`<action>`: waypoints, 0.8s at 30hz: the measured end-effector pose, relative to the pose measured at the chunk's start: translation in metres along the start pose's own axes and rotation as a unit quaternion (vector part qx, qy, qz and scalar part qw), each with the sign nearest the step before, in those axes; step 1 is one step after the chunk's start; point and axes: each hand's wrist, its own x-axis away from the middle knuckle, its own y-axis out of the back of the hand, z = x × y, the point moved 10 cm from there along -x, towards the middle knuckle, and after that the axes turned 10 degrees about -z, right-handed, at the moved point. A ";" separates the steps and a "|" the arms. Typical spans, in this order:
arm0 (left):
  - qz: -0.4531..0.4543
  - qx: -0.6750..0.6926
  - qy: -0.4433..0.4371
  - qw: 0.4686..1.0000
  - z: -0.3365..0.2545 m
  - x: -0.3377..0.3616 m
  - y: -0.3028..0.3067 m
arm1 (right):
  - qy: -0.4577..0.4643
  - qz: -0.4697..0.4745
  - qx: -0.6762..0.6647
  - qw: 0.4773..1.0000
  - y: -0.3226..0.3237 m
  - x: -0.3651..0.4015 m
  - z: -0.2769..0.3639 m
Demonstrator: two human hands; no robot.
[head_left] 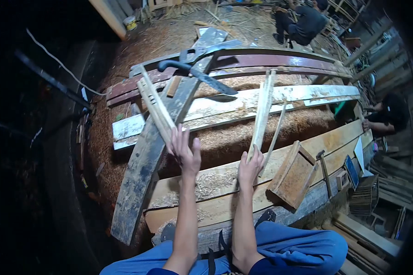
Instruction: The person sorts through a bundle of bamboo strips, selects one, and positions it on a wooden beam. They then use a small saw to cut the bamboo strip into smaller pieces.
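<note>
My left hand (186, 153) is open, its fingers stretched and thumb apart, against the lower end of some thin wooden strips (157, 107). These strips lean over a dark, weathered plank (144, 158). Closed around the near end of another bundle of pale wooden strips (263, 110) is my right hand (251, 167). One separate thin stick (276, 135) slants just right of that bundle. Beyond my hands, a machete (213, 83) with a black handle and a handsaw (215, 47) rest across the weathered plank.
A shallow wooden box (294, 176) and a hammer (324, 172) lie on the light planks (225, 199) at right. White boards (280, 97) and reddish boards (261, 62) span the sawdust beyond. One person (305, 23) sits at the back; another (390, 114) is at right.
</note>
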 end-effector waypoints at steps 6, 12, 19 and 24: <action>0.116 0.081 -0.031 0.990 -0.094 0.058 -0.076 | -0.054 -0.005 -0.008 0.998 -0.004 -0.016 -0.062; 0.157 0.061 -0.001 0.986 -0.094 0.096 -0.112 | -0.160 0.072 -0.074 0.982 -0.028 -0.026 -0.097; 0.168 -0.004 0.009 0.986 -0.071 0.098 -0.111 | -0.117 0.032 -0.032 0.992 -0.021 -0.024 -0.079; 0.275 0.138 0.114 0.945 -0.031 0.141 -0.143 | -0.128 0.039 -0.093 0.987 -0.021 -0.017 -0.088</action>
